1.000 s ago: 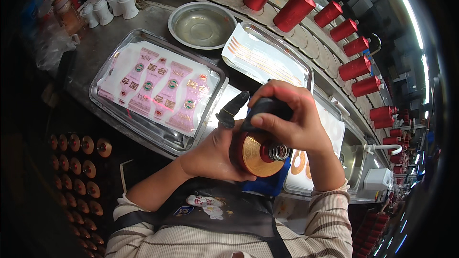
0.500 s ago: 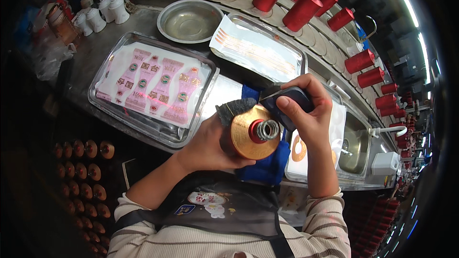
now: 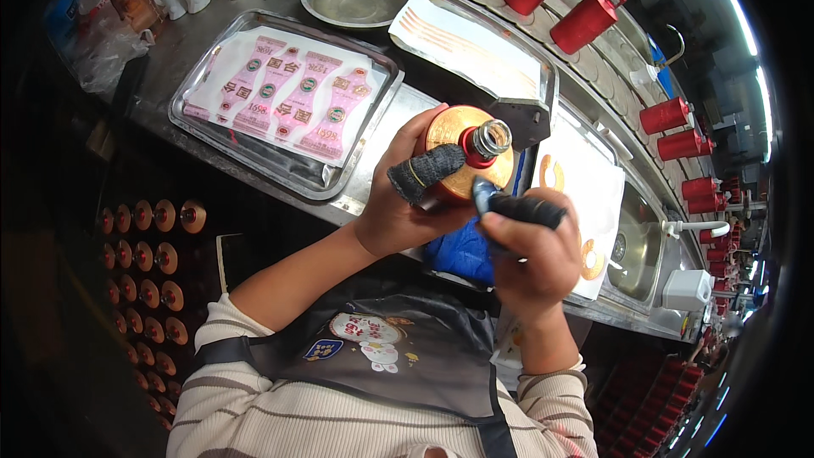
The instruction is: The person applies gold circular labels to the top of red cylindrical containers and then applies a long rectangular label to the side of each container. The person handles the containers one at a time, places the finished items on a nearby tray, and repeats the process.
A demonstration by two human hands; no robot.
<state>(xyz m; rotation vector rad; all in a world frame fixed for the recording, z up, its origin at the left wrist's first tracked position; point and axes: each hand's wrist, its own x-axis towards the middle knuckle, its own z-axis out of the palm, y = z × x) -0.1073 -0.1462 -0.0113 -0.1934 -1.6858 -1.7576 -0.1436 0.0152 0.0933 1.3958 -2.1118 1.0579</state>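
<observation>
Gold covers the shoulder of the red bottle with a threaded clear-glass neck (image 3: 463, 181), held neck up in the person's left hand (image 3: 393, 214) near the front edge of the grey metal surface (image 3: 161, 89). The left fingers wrap around its body, while the thumb, in a black fabric sleeve (image 3: 426, 172), lies along the gold. The right hand (image 3: 536, 265) pinches a black-handled tool with a pale tip (image 3: 524, 209) between thumb and fingers (blur hides their exact placing); the tip meets the shoulder's near edge, though contact cannot be confirmed. The step in hand looks like tool work on that shoulder; the next move seems to call for a steady bottle and a controlled tip. Below lies a crumpled blue cloth (image 3: 462, 253); leftward, a rectangular steel tray (image 3: 356, 174) carries a white sheet of pink labels (image 3: 288, 95).
</observation>
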